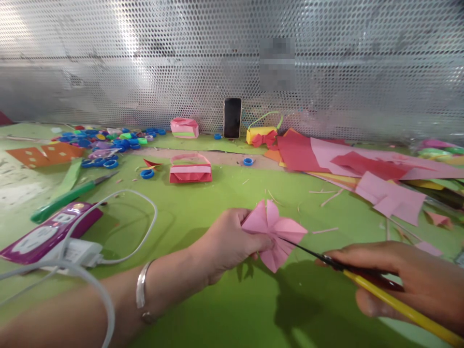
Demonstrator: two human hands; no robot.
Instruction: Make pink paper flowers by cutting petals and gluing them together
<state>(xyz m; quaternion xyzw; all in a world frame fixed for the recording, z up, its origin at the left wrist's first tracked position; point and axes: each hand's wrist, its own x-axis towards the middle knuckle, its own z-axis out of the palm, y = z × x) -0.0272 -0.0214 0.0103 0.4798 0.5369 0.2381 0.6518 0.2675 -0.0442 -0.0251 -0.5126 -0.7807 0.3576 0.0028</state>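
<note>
My left hand (232,239) pinches a pink folded paper flower (270,217) with pointed petals, thumb on top near its centre. My right hand (406,270) is closed around scissors (337,263) with dark, thin blades and a handle that shows yellow and dark parts. The blade tip reaches the middle of the flower, lying against or between its right-hand petals; I cannot tell whether it is cutting. Both hands are above the green table (203,309), and the flower casts a shadow on it.
Small paper bags, one red-pink (190,173), one pink (184,128) and one yellow (263,137), stand near an upright phone (232,118). Paper sheets (297,153) lie right. Bottle caps (130,144), a green-handled knife (63,200), a purple power strip (47,237) and a white cable (156,212) are left.
</note>
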